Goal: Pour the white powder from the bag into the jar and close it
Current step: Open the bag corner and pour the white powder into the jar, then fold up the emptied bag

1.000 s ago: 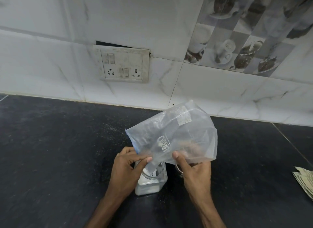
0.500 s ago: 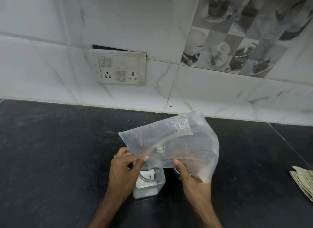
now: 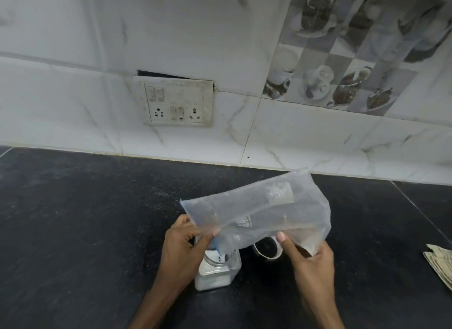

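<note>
A clear plastic bag (image 3: 259,211) hangs tilted over the dark counter, its lower left corner pointing down into a square clear jar (image 3: 216,273). White powder fills the bottom of the jar, and only a dusting clings inside the bag. My left hand (image 3: 183,250) pinches the bag's lower left edge just above the jar mouth. My right hand (image 3: 310,267) grips the bag's lower right corner. The jar's white ring lid (image 3: 267,249) lies on the counter right of the jar, partly hidden under the bag.
The black stone counter (image 3: 85,230) runs to a white tiled wall with a switch and socket plate (image 3: 177,103). Folded paper (image 3: 440,262) lies at the right edge. Specks of spilled powder dot the counter behind the jar.
The bag has flattened and dropped lower, its top swinging down to the right. My right hand slid along to the bag's right corner, uncovering the lid. The view shifted down.
</note>
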The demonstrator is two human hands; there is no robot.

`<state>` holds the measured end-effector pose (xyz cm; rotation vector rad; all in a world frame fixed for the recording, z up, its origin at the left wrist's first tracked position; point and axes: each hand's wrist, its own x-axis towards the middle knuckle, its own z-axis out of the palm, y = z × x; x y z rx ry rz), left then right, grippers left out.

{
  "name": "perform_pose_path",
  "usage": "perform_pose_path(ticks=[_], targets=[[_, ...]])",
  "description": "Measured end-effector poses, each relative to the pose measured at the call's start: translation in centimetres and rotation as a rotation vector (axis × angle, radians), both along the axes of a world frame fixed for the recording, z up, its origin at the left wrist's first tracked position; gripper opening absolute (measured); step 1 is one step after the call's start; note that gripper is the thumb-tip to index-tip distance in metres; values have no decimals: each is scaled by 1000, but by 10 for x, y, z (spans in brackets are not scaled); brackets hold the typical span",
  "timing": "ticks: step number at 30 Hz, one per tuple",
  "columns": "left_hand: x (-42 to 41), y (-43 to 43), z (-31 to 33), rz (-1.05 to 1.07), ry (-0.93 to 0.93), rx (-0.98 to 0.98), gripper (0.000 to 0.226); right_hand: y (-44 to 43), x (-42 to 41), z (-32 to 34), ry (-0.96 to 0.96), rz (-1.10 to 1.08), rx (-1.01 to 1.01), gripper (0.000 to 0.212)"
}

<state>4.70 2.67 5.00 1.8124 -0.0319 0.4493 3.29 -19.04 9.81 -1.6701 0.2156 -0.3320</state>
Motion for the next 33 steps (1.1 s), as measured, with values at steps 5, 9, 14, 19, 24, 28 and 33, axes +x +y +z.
perform_pose_path(ticks=[5,9,14,19,24,28,33], targets=[[9,16,38,-72,-75,152,51,-39,2,27,-129,-137,112,66],[23,20,80,-157,-239,350,31,-49,-12,81,-331,-225,-519,94],[38,11,117,-231,-295,729,20,-27,-20,116,-443,-152,-1196,92],[31,7,159,-369,-460,834,24,-25,-6,109,-376,15,-1024,39],[17,22,151,-137,-380,135,74,-16,-5,86,-228,20,-137,14],[-6,-6,105,-233,36,-251,80,6,-8,64,-129,18,119,9],[-16,-16,77,-79,61,-324,44,13,-9,57,-36,95,238,43]])
